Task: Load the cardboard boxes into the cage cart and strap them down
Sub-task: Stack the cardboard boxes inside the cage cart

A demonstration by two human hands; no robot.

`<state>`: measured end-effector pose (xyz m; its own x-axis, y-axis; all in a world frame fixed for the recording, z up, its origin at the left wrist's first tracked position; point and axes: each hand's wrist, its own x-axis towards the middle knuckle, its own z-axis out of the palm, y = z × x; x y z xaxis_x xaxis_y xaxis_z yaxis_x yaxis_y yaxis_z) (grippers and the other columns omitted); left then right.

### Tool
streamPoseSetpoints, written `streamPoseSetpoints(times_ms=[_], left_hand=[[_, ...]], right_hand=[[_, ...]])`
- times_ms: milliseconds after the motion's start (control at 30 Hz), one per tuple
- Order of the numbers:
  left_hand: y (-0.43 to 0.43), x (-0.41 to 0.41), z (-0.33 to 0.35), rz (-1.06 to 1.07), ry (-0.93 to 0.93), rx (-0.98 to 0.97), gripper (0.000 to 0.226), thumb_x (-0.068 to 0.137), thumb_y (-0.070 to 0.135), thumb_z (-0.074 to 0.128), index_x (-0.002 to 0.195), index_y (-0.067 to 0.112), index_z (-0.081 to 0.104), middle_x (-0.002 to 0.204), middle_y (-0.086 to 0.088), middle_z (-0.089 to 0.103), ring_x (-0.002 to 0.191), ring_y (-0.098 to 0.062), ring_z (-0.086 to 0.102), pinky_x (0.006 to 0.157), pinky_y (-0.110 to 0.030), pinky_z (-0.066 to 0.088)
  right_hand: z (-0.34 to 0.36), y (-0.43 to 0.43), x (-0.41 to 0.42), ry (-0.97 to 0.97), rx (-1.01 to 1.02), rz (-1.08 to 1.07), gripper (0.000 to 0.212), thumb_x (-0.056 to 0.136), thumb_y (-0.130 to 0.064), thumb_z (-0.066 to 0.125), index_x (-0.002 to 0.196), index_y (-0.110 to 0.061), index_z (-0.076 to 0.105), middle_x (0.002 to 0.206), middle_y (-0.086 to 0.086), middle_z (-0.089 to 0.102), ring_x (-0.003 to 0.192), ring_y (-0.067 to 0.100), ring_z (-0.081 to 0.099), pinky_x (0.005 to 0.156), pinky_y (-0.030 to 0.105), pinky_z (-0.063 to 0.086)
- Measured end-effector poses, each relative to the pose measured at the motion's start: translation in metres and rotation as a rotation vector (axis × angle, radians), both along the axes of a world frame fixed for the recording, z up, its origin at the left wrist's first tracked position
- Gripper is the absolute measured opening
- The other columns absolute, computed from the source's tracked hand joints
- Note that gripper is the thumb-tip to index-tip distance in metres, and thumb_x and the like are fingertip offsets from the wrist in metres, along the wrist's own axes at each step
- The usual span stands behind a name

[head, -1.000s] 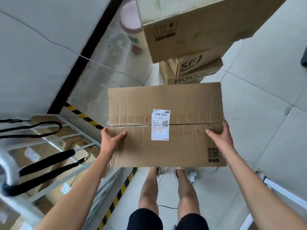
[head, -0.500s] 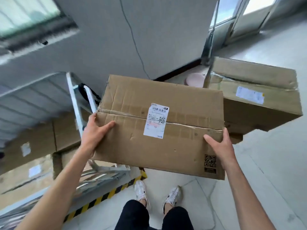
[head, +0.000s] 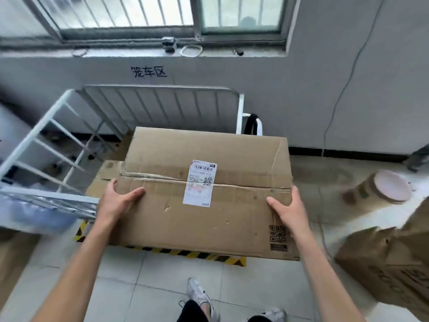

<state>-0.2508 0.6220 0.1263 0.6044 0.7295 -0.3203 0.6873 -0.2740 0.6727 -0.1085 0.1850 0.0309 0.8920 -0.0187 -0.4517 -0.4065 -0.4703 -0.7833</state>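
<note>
I hold a flat, taped cardboard box (head: 232, 159) with a white shipping label in front of me at waist height. My left hand (head: 117, 198) grips its left side and my right hand (head: 287, 209) grips its right side, thumbs on top. The white cage cart (head: 160, 101) stands straight ahead against the wall, its railed back panel upright and its left side panel (head: 46, 145) slanting toward me. Another cardboard box (head: 109, 173) lies inside the cart, mostly hidden under the held box. A black strap (head: 250, 123) hangs on the cart's right post.
Yellow-black hazard tape (head: 202, 254) marks the floor at the cart's front. More stacked cardboard boxes (head: 390, 263) stand at the right, with a pink-lidded round tub (head: 390, 189) beyond them. A window and sill run along the wall above. A cable hangs down the wall at right.
My view has swung left from the box stack to face the cage cart. The box stays in both hands and now hovers in front of the cart opening.
</note>
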Motion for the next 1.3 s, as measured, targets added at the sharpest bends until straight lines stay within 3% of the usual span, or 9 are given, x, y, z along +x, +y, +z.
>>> streamPoseSetpoints(times_ms=[100, 233, 367, 500, 667, 867, 1000, 1100, 1300], left_hand=[[0.086, -0.032, -0.02, 0.074, 0.021, -0.052, 0.109, 0.044, 0.071, 0.085, 0.131, 0.012, 0.059, 0.122, -0.007, 0.07, 0.11, -0.023, 0.067, 0.102, -0.044, 0.05], [0.151, -0.055, -0.031, 0.138, 0.011, -0.097, 0.082, 0.043, 0.062, 0.086, 0.108, 0.017, 0.066, 0.099, 0.002, 0.075, 0.09, -0.019, 0.072, 0.09, -0.046, 0.057], [0.184, -0.042, -0.04, 0.153, 0.046, -0.113, 0.075, 0.047, 0.06, 0.083, 0.108, 0.018, 0.066, 0.101, 0.0, 0.074, 0.094, -0.022, 0.071, 0.091, -0.045, 0.056], [0.218, -0.006, -0.061, 0.138, 0.118, -0.07, 0.077, 0.05, 0.073, 0.079, 0.107, 0.022, 0.066, 0.102, 0.003, 0.075, 0.094, -0.023, 0.07, 0.091, -0.044, 0.056], [0.245, 0.072, -0.066, 0.068, 0.168, -0.013, 0.06, 0.073, 0.06, 0.078, 0.117, 0.022, 0.064, 0.11, 0.001, 0.07, 0.104, -0.026, 0.065, 0.083, -0.035, 0.045], [0.287, 0.173, -0.096, -0.002, 0.181, -0.04, 0.051, 0.082, 0.044, 0.077, 0.123, 0.018, 0.06, 0.105, 0.005, 0.061, 0.093, -0.016, 0.055, 0.08, -0.029, 0.036], [0.313, 0.225, -0.145, -0.013, 0.179, -0.078, 0.057, 0.078, 0.037, 0.082, 0.125, 0.016, 0.057, 0.109, 0.003, 0.064, 0.102, -0.02, 0.062, 0.082, -0.028, 0.042], [0.333, 0.258, -0.2, -0.049, 0.223, -0.084, 0.063, 0.074, 0.046, 0.083, 0.126, 0.021, 0.056, 0.11, 0.004, 0.066, 0.102, -0.019, 0.063, 0.084, -0.032, 0.045], [0.343, 0.301, -0.323, -0.11, 0.321, -0.146, 0.072, 0.069, 0.057, 0.081, 0.128, 0.025, 0.054, 0.119, 0.003, 0.068, 0.111, -0.024, 0.063, 0.097, -0.043, 0.049]], right_hand=[[-0.003, 0.085, -0.012, 0.015, 0.002, 0.067, 0.092, 0.057, -0.067, 0.072, 0.139, -0.04, 0.039, 0.128, 0.0, 0.063, 0.116, 0.022, 0.062, 0.102, 0.048, 0.05], [-0.005, 0.163, -0.018, 0.002, 0.018, 0.1, 0.069, 0.059, -0.059, 0.071, 0.122, -0.044, 0.048, 0.117, -0.002, 0.066, 0.11, 0.021, 0.063, 0.099, 0.047, 0.051], [-0.007, 0.208, 0.003, 0.016, -0.041, 0.108, 0.079, 0.059, -0.063, 0.069, 0.131, -0.044, 0.044, 0.121, -0.002, 0.065, 0.113, 0.023, 0.063, 0.099, 0.049, 0.051], [-0.007, 0.237, 0.043, 0.042, -0.126, 0.112, 0.069, 0.062, -0.065, 0.066, 0.125, -0.051, 0.042, 0.12, -0.009, 0.065, 0.109, 0.023, 0.064, 0.096, 0.053, 0.051], [-0.017, 0.273, 0.104, 0.059, -0.204, 0.129, 0.064, 0.065, -0.068, 0.062, 0.121, -0.044, 0.042, 0.12, -0.003, 0.065, 0.109, 0.03, 0.062, 0.094, 0.053, 0.051], [-0.059, 0.316, 0.176, 0.127, -0.183, 0.068, 0.065, 0.069, -0.064, 0.065, 0.127, -0.041, 0.044, 0.125, -0.005, 0.065, 0.112, 0.029, 0.063, 0.095, 0.052, 0.051], [-0.111, 0.337, 0.203, 0.176, -0.159, -0.029, 0.074, 0.063, -0.066, 0.067, 0.128, -0.04, 0.044, 0.126, -0.006, 0.066, 0.113, 0.026, 0.064, 0.097, 0.052, 0.051], [-0.155, 0.347, 0.223, 0.215, -0.171, -0.068, 0.066, 0.067, -0.063, 0.068, 0.125, -0.044, 0.044, 0.123, -0.009, 0.066, 0.111, 0.024, 0.064, 0.095, 0.053, 0.052], [-0.259, 0.353, 0.244, 0.278, -0.242, -0.147, 0.078, 0.072, -0.056, 0.073, 0.14, -0.038, 0.041, 0.136, -0.003, 0.062, 0.12, 0.026, 0.06, 0.1, 0.051, 0.05]])
